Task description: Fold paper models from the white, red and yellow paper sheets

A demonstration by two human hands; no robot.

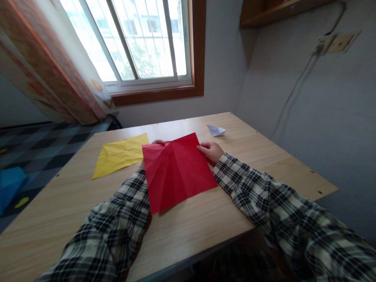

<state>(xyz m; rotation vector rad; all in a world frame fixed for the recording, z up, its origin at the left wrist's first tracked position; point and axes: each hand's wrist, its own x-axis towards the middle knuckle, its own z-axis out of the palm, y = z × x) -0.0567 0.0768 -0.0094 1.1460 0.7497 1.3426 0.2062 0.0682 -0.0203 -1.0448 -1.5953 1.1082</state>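
Observation:
A red sheet of paper (180, 172), marked with several creases fanning out from its far edge, is held up over the table and tilted toward me. My left hand (158, 142) is closed on its far left edge, mostly hidden behind the sheet. At the right edge, my right hand (212, 150) pinches the paper between thumb and fingers. A creased yellow sheet of paper (122, 154) lies flat to the left of the red one. Beyond my right hand rests a small folded white paper boat (216, 131).
The wooden table (235, 207) has its far corner near the wall under a window (147, 39). At the left, a checked surface (38, 152) holds a blue item (11, 184). A cable (293, 92) hangs from a wall socket (322, 44), with a shelf (273, 13) above.

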